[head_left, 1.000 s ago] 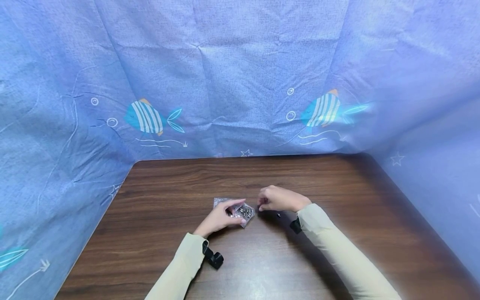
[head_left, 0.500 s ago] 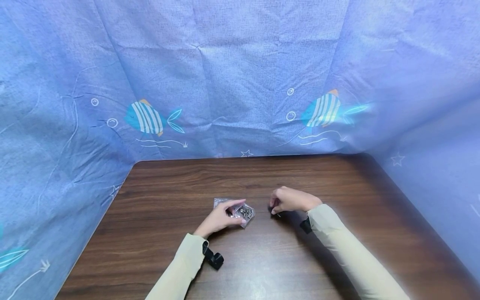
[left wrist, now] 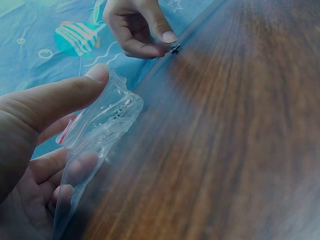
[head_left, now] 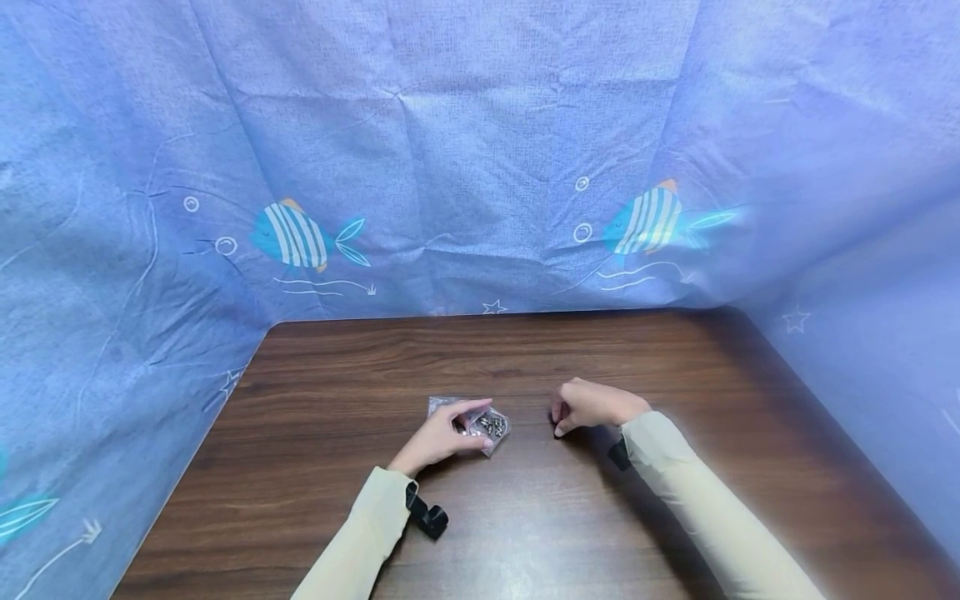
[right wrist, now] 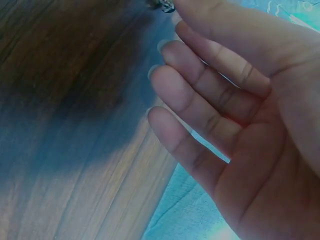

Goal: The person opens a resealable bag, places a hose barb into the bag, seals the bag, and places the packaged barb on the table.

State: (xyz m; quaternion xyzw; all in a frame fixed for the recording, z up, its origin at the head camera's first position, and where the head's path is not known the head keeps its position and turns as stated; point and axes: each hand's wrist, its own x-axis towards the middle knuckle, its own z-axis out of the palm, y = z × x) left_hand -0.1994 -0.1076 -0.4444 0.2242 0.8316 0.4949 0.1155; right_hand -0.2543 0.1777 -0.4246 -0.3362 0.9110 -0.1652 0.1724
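My left hand (head_left: 437,435) holds a clear zip-top plastic bag (head_left: 477,447), thumb on one side and fingers on the other. Small shiny metal pieces (head_left: 492,425) lie inside the bag. In the left wrist view the bag (left wrist: 122,112) gapes near the thumb tip, and a red strip (left wrist: 64,136) marks its edge. To the right of the bag, my right hand (head_left: 596,405) is low over the table, pinching a small metal piece (left wrist: 175,48) between thumb and index finger. That piece (right wrist: 167,6) is cut off at the top of the right wrist view; its exact kind is unclear.
The dark wood-grain table (head_left: 337,367) carries both hands' work. A blue fish-print cloth (head_left: 480,167) hangs along its back and sides. Black wrist-camera mounts (head_left: 431,518) sit on both cuffs.
My right hand has moved right, away from the bag, to the loose metal piece on the table, which its fingers now cover in the head view. The left hand and bag stay put.
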